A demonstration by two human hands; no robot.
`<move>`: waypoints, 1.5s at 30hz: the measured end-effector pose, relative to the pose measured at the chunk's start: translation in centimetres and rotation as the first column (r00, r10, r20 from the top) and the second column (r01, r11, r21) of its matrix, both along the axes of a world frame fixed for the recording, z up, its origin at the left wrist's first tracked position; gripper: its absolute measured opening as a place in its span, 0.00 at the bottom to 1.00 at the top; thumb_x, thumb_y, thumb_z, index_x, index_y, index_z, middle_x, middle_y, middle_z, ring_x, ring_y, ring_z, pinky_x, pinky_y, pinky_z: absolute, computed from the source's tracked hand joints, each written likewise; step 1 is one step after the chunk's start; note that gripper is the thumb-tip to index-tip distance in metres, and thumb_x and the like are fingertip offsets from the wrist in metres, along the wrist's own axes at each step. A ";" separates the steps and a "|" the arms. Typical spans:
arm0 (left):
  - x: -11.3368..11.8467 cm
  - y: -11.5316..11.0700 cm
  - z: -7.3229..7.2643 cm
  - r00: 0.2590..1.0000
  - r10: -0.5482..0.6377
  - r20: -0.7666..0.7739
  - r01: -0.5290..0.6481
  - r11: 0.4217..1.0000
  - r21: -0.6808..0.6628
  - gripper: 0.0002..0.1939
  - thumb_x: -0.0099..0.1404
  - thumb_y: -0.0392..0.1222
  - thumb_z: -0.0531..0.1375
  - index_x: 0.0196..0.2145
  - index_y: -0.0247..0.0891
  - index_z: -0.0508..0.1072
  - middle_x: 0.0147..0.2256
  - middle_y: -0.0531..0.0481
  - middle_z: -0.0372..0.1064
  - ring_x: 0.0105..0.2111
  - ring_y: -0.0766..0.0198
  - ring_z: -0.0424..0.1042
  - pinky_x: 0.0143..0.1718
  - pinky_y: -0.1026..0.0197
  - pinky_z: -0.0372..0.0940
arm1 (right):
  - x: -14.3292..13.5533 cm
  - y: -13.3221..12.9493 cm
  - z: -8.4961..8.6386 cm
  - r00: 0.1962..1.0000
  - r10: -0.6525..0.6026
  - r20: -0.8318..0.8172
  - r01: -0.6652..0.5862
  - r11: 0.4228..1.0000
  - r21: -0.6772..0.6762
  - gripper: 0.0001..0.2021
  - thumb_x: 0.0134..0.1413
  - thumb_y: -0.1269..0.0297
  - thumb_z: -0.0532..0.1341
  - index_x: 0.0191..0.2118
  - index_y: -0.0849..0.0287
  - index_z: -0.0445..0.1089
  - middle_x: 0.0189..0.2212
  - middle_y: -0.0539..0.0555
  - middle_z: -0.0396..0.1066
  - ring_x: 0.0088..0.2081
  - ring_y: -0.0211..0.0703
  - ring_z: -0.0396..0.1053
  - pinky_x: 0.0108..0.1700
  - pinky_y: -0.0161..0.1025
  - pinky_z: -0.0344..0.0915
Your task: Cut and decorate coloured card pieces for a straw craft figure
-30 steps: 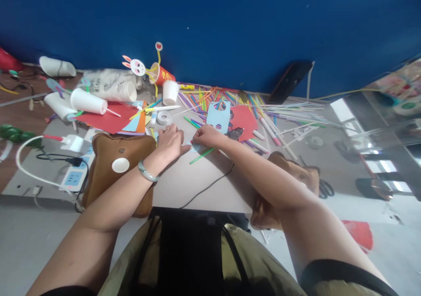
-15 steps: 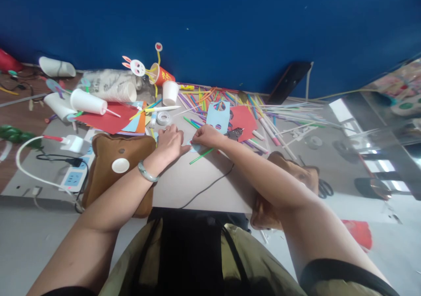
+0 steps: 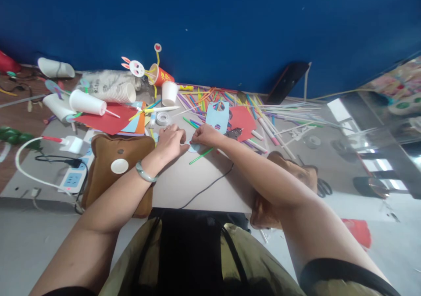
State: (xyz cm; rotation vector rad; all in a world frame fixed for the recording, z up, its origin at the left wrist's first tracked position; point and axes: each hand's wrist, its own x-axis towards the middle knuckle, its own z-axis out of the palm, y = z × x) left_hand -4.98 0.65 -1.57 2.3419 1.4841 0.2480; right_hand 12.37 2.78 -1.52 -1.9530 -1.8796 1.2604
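A small, light blue rounded paper piece [image 3: 194,148] is at the table surface between my hands. My left hand [image 3: 169,141], with a bracelet at the wrist, has bent fingers, its thumb and forefinger closing at the paper's left side. From the right, the fingertips of my right hand [image 3: 205,136] pinch together at the paper's upper edge. My fingers partly cover the piece, and any smaller item in them is hidden. Just below my right hand lies a green stick [image 3: 201,156]. Behind it is a light blue sheet with cut-out holes [image 3: 217,115].
A tape roll [image 3: 162,119], a white paper cup [image 3: 169,93] and many coloured sticks lie behind my hands. A dark tool [image 3: 234,133] rests on red paper [image 3: 245,119], near a black cable [image 3: 210,185]. Brown cushion [image 3: 120,186] and power strip [image 3: 73,178] are at left.
Both hands stay in nearly the same place, with only slight finger movement at the paper piece. The whole view shifts a little to the left.
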 end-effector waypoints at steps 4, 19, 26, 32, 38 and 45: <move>-0.4 0.3 0.5 0.991 -0.114 0.064 0.114 0.993 0.000 0.08 0.61 0.40 0.60 0.35 0.42 0.80 0.42 0.45 0.68 0.48 0.51 0.67 0.50 0.48 0.54 | 0.1 0.2 0.1 0.999 -0.031 -0.016 0.031 0.999 -0.025 0.05 0.45 0.71 0.67 0.22 0.62 0.74 0.13 0.46 0.62 0.18 0.32 0.59 0.23 0.31 0.57; -0.9 0.0 0.1 0.912 -0.381 -0.153 0.402 0.904 0.147 0.15 0.69 0.39 0.53 0.38 0.42 0.81 0.37 0.41 0.68 0.43 0.51 0.65 0.46 0.49 0.52 | 0.7 -0.2 0.5 1.000 -0.007 -0.003 0.007 1.000 0.025 0.07 0.45 0.70 0.67 0.21 0.63 0.72 0.12 0.46 0.64 0.18 0.31 0.60 0.22 0.29 0.56; -1.1 -0.1 -0.1 0.902 -0.401 -0.161 0.428 0.880 0.206 0.17 0.72 0.40 0.51 0.36 0.39 0.80 0.35 0.42 0.69 0.38 0.53 0.66 0.42 0.50 0.52 | 2.2 -2.9 0.2 0.994 0.111 -0.015 -0.088 0.850 0.519 0.11 0.51 0.72 0.58 0.40 0.61 0.74 0.27 0.51 0.78 0.28 0.39 0.71 0.33 0.34 0.64; -1.2 -0.1 -0.4 0.903 -0.404 -0.144 0.427 0.878 0.215 0.16 0.71 0.39 0.52 0.37 0.42 0.81 0.33 0.44 0.68 0.40 0.53 0.67 0.44 0.49 0.52 | 2.6 -4.9 -1.7 0.855 0.392 0.340 -0.502 0.458 0.734 0.18 0.57 0.76 0.52 0.52 0.61 0.65 0.40 0.59 0.78 0.41 0.48 0.73 0.46 0.45 0.61; -1.1 -0.1 -0.3 0.902 -0.393 -0.179 0.423 0.888 0.183 0.15 0.69 0.37 0.53 0.36 0.39 0.80 0.35 0.43 0.69 0.42 0.51 0.67 0.47 0.47 0.53 | 2.3 -4.4 -2.7 0.760 0.383 0.525 -0.646 0.362 0.672 0.20 0.57 0.80 0.49 0.54 0.66 0.62 0.35 0.60 0.76 0.37 0.47 0.71 0.47 0.45 0.57; -1.0 -0.1 0.0 0.910 -0.382 -0.162 0.403 0.906 0.128 0.15 0.65 0.33 0.54 0.40 0.40 0.80 0.36 0.42 0.70 0.43 0.50 0.68 0.46 0.48 0.54 | 2.2 -4.5 -2.1 0.868 0.436 0.237 -0.475 0.593 0.650 0.25 0.49 0.79 0.53 0.55 0.62 0.59 0.42 0.61 0.78 0.42 0.50 0.73 0.50 0.49 0.61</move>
